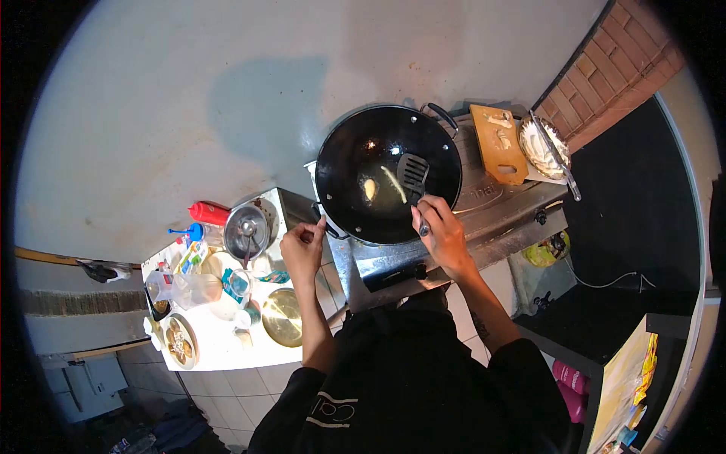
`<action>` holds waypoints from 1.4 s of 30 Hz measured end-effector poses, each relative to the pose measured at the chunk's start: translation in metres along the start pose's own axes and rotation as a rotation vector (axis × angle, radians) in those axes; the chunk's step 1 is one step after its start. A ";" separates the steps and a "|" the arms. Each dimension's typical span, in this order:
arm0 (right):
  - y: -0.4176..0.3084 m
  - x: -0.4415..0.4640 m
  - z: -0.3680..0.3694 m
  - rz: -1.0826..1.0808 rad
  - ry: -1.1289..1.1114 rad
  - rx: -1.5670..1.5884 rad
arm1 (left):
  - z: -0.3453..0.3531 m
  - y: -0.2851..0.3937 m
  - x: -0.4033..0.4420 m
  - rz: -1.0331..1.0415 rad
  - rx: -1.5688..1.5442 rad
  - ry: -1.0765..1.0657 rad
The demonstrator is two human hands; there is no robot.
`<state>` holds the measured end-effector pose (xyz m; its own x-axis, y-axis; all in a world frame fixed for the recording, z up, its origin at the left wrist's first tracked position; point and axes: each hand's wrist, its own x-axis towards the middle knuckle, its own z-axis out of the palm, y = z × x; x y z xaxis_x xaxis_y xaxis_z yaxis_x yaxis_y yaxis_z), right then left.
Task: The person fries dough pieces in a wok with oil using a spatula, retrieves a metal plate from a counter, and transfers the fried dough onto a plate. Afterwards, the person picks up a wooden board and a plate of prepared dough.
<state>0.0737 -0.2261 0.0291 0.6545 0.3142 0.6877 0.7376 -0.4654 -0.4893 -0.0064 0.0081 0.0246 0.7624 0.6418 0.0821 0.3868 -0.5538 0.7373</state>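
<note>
One spatula (413, 169) in right fingers (434, 204), left fingers (309, 228) at wok (344, 163)

Wok (344, 155) blk w/ silver rivets (414, 119), spatula (414, 184) dk grey/blk, food (370, 188) pale yel. Board (502, 163) orange-brn, bottle (209, 213) red, bench (219, 360) wht. Shirt (401, 378) blk w/ lt print (333, 412), bricks (607, 62) reddish-brn.

Location: a kitchen. Evidence from where I stand: a black wok (374, 155) on a metal stove (491, 198) with control knobs (541, 217) along its front; a wooden cutting board (488, 151) just beside the wok. Nearby, a white side table (219, 359) crowded with containers, among them a red bottle (209, 213). Floor (227, 387) tiled. Household or small eatery: cannot tell, the edges being dark.
</note>
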 end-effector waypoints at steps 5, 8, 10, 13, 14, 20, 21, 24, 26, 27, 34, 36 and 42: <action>0.001 -0.001 -0.007 0.079 0.090 0.045 | -0.003 -0.001 0.001 0.039 0.005 0.028; 0.012 -0.004 -0.022 0.253 0.210 0.083 | -0.009 0.009 0.001 0.042 -0.084 0.011; 0.031 -0.008 -0.035 0.386 0.336 0.099 | -0.003 0.014 0.003 0.097 -0.271 -0.038; 0.042 -0.007 -0.061 0.761 0.365 0.480 | 0.011 0.025 0.004 0.164 -0.541 -0.168; 0.046 -0.001 -0.065 0.636 0.401 0.530 | 0.017 0.030 0.003 0.181 -0.604 -0.222; 0.101 -0.011 -0.048 0.717 0.357 0.688 | 0.038 0.061 -0.014 0.235 -0.675 -0.444; 0.105 -0.010 -0.044 0.746 0.320 0.730 | 0.038 0.064 -0.017 0.218 -0.681 -0.457; 0.109 -0.014 -0.033 0.771 0.371 0.854 | 0.043 0.060 -0.019 0.201 -0.686 -0.491; 0.110 -0.015 -0.032 0.781 0.358 0.856 | 0.042 0.061 -0.019 0.194 -0.674 -0.510; 0.106 -0.013 -0.034 0.791 0.344 0.858 | 0.042 0.062 -0.019 0.199 -0.673 -0.517; 0.085 -0.044 -0.079 0.942 0.161 0.822 | 0.075 0.100 -0.048 0.333 -0.646 -0.638; 0.082 -0.072 -0.109 0.972 0.190 0.798 | 0.096 0.116 -0.069 0.351 -0.704 -0.786; 0.051 -0.197 -0.246 1.088 0.336 0.630 | 0.160 0.187 -0.175 0.316 -0.693 -1.157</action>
<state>-0.0584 -0.5156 0.0002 0.9567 -0.2403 -0.1640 -0.1312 0.1466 -0.9804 0.0152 -0.2930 0.0413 0.8924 -0.4496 -0.0399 0.0451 0.0008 0.9990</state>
